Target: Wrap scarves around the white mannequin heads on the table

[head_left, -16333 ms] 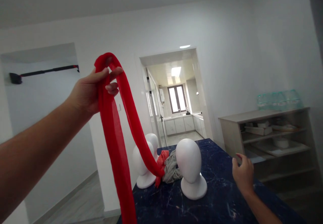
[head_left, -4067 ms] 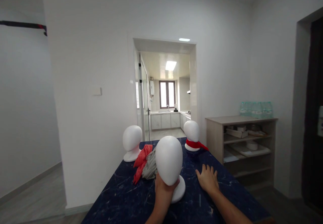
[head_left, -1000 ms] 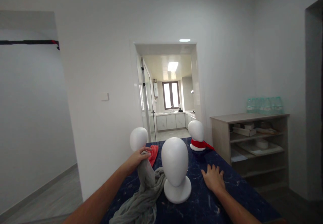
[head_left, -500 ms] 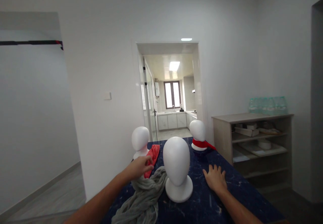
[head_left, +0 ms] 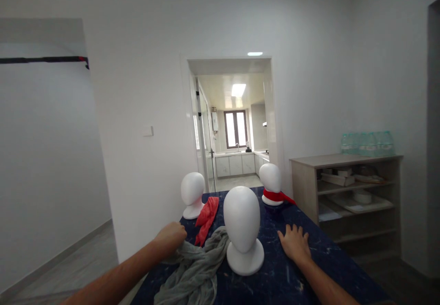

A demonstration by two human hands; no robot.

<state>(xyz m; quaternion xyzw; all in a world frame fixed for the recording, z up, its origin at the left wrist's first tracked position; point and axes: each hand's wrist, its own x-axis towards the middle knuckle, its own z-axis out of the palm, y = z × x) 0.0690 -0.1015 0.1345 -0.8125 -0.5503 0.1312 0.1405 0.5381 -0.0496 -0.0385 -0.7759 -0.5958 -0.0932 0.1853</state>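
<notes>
A grey scarf (head_left: 197,270) lies bunched in loose folds on the dark blue marbled table (head_left: 275,277). My left hand (head_left: 172,237) is closed at the scarf's left end; its fingertips are hidden beneath the hand. Right of the scarf stands a bare white mannequin head (head_left: 242,227). My right hand (head_left: 294,243) rests palm down on the table to the right of this head, its fingers spread and holding nothing. Behind my left hand, a coral-red scarf (head_left: 207,219) lies beside a second white head (head_left: 192,193).
A third white head (head_left: 270,177) stands at the far right, a red scarf (head_left: 275,196) around its neck. Beyond the table's right edge is a wooden shelf unit (head_left: 305,190) with bottled water (head_left: 367,143) on top. A doorway opens onto a kitchen ahead.
My left hand has moved left and down, away from the coral-red scarf, and its fingers have curled in. My right hand has stayed in place on the table.
</notes>
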